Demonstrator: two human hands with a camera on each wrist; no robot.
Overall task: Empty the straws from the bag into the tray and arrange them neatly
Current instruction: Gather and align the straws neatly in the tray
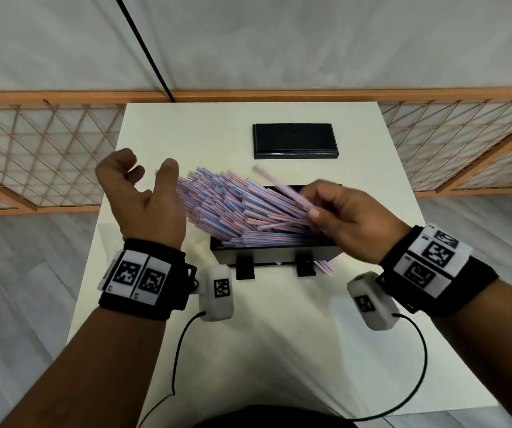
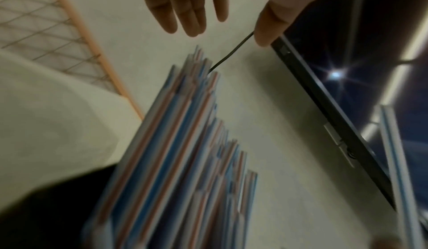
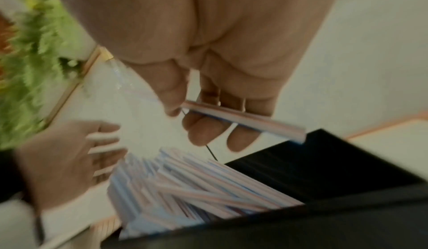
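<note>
Two bare forearms, each wearing a black wristband (image 1: 143, 278) with printed square markers and a small white camera pod, are reaching over a white rectangular table (image 1: 279, 350). Thin black cables are trailing from the pods toward the near table edge.

Just beyond the wrists, a black rectangular tray (image 1: 274, 254) is sitting on the table, and a large heap of thin plastic straws striped red, blue and white (image 1: 233, 205) is lying in it. One end of the heap is resting inside the tray at its right side, while the other ends are fanning up and out past the tray's left rim, over the bare table. A few straw ends are sticking out below the tray's near right corner.

The right hand (image 1: 344, 220) is hovering above the tray's right part, its thumb and fingers pinching a single striped straw (image 1: 282, 188) that is pointing up and to the left; the straw is blurred. The left hand (image 1: 143, 199) is standing beside the fanned ends, palm turned toward them, fingers loose and spread. From the right wrist view a couple of straw ends are appearing to lie against its fingers (image 3: 102, 150), though blur is making contact hard to tell.

A second black rectangular tray or lid (image 1: 294, 140) is lying farther back on the table, apart from the straws. An orange wooden lattice fence (image 1: 41, 152) is running behind the table.
</note>
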